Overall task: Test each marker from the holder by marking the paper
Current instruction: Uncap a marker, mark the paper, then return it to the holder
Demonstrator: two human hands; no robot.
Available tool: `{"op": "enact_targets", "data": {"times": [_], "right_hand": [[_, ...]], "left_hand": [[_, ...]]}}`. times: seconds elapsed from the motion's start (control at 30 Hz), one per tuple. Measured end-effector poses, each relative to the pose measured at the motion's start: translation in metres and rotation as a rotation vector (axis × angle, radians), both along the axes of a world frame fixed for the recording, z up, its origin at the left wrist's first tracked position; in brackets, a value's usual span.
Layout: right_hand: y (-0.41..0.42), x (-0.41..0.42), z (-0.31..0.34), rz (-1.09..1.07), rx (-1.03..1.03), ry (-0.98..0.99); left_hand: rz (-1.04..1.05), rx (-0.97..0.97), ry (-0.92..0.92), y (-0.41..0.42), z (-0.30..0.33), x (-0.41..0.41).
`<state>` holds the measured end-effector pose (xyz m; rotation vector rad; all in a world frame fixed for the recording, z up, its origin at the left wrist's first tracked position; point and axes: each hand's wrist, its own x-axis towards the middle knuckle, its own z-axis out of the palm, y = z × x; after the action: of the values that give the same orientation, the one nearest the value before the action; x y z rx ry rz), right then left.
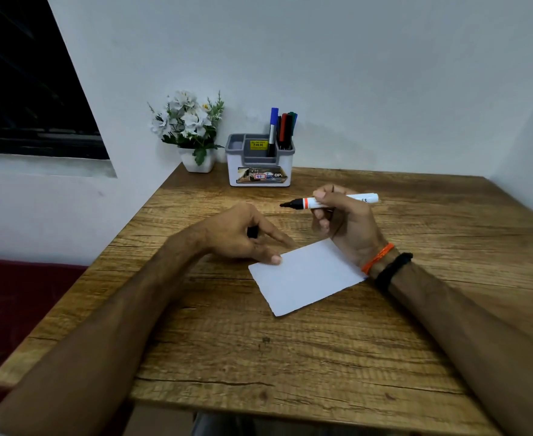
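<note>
A blank white paper [306,278] lies tilted on the wooden table [258,357]. My right hand [343,221] is above its far corner, gripping an uncapped white marker [309,202] with an orange band and a black tip pointing left. My left hand [243,234] rests at the paper's left corner, one fingertip on the sheet, and pinches a small black cap [252,231] between thumb and fingers. The white and grey holder [260,165] stands at the table's far edge with blue, red, green and black markers [282,127] upright in it.
A white pot of artificial white flowers [192,130] sits left of the holder against the wall. The table's left edge runs beside a dark red surface [16,297]. A dark window [23,83] is at upper left.
</note>
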<state>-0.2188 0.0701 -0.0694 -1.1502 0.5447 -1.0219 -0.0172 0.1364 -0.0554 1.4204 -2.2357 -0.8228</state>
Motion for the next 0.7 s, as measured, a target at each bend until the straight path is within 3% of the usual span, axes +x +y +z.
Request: {"op": "enact_targets", "data": {"times": [0.23, 0.57, 0.7], "right_hand": [[0.001, 0.001, -0.001, 0.011, 0.031, -0.010], [0.005, 0.007, -0.006, 0.159, -0.013, 0.065], [0.013, 0.009, -0.004, 0.260, -0.092, 0.179]], "left_hand": [[0.075, -0.003, -0.166, -0.001, 0.000, 0.011], [0.098, -0.043, -0.101, -0.005, -0.010, 0.009], [0.095, -0.022, -0.062, -0.003, -0.008, 0.009]]}}
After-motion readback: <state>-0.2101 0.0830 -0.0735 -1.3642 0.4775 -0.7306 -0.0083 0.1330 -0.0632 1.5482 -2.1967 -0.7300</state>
